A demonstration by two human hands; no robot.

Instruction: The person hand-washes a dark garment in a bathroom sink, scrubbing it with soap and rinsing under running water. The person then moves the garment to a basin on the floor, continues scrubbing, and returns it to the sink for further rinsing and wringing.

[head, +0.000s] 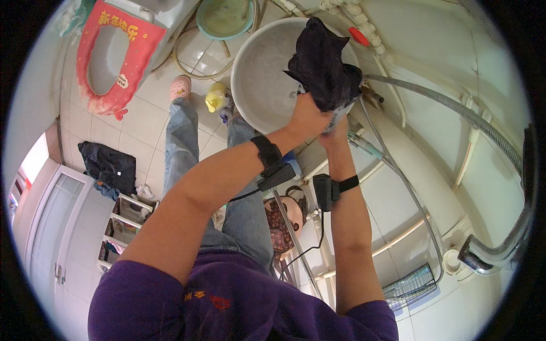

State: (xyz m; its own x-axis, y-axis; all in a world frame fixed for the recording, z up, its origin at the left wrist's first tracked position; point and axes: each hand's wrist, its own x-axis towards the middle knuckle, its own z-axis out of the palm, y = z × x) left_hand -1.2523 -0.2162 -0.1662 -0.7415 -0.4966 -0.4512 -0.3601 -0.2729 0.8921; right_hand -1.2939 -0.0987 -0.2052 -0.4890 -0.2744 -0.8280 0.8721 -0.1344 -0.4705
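A wet, dark cloth garment [322, 64] is bunched over the right side of a large white basin [235, 81]. My left hand [310, 111] grips the lower end of the garment near the basin's front rim. Close beside it, my right hand [337, 131] is closed on the same end, its fingers partly hidden by the cloth and my left hand. White suds cling to the fabric around both hands. Cloudy greyish liquid [264, 64] fills the visible part of the basin. Each wrist wears a black strap with a small device.
A yellow bottle [216, 98] stands on the tiled floor left of the basin, near a green basin [225, 19] and a coiled hose [177, 55]. Pipes and a grey corrugated hose [452, 106] run along the right wall. A toilet with a red seat cover [143, 42] is at left.
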